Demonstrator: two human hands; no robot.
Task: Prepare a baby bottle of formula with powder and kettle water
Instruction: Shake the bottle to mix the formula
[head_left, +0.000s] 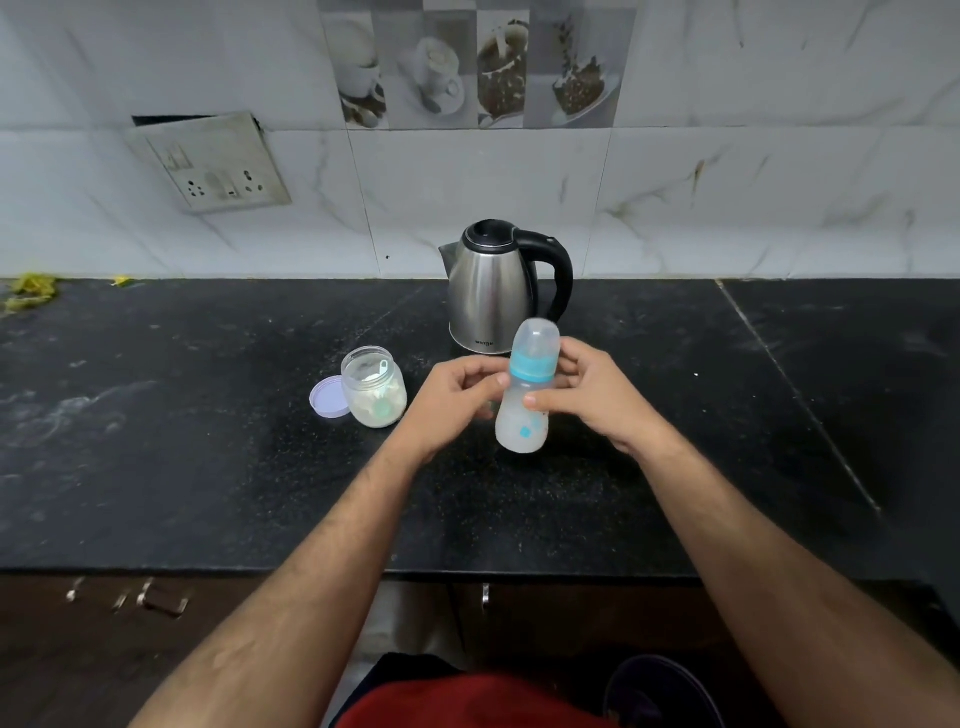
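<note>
A baby bottle (523, 421) with a blue collar and a clear cap holds cloudy white liquid and is lifted above the black counter (208, 467), tilted slightly. My right hand (592, 400) grips its body, thumb in front and fingers behind. My left hand (457, 395) holds the bottle's left side near the collar with curled fingers. Behind stands a steel kettle (493, 291) with a black handle, lid down. To the left, an open glass jar of powder (375, 387) has a scoop inside.
The jar's lilac lid (328, 397) lies flat left of the jar. A wall socket panel (218, 166) sits on the tiled wall at back left. Yellow scraps (31, 291) lie at the counter's far left. The counter's front edge runs just below my forearms.
</note>
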